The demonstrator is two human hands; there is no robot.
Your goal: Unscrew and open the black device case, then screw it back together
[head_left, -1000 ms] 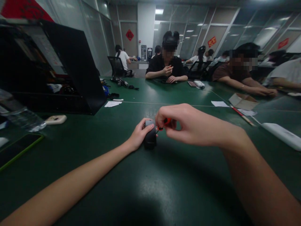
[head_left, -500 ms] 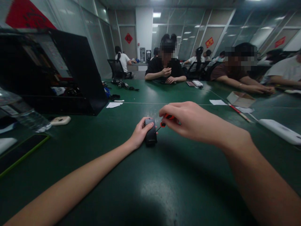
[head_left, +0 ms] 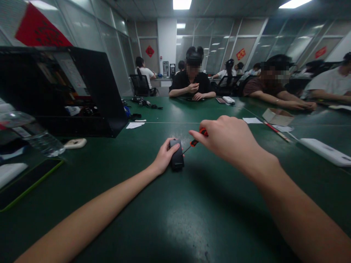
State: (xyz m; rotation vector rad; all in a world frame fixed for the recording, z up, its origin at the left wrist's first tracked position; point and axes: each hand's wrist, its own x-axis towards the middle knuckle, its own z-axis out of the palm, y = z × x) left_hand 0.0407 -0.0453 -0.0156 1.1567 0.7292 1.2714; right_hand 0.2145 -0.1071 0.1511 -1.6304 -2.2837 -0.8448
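A small black box-shaped device (head_left: 177,159) stands on the green table, gripped from its left side by my left hand (head_left: 165,156). The thumb lies over its top face and the other fingers wrap behind it. My right hand (head_left: 229,142) is closed around the red-and-black handle of a screwdriver (head_left: 195,141). Its thin shaft slants down to the left and its end meets the right side of the device. The exact spot where the tip sits is too small to make out.
A black open computer case (head_left: 90,95) stands at left, with a water bottle (head_left: 35,133) and a green-edged phone (head_left: 30,182) nearby. To the right are a cardboard box (head_left: 277,117) and a white power strip (head_left: 325,151). A person (head_left: 193,80) sits opposite.
My right hand has turned about the screwdriver, its thumb now stretched out and more of the handle showing. The left hand and device stay nearly still; the view has tilted slightly up.
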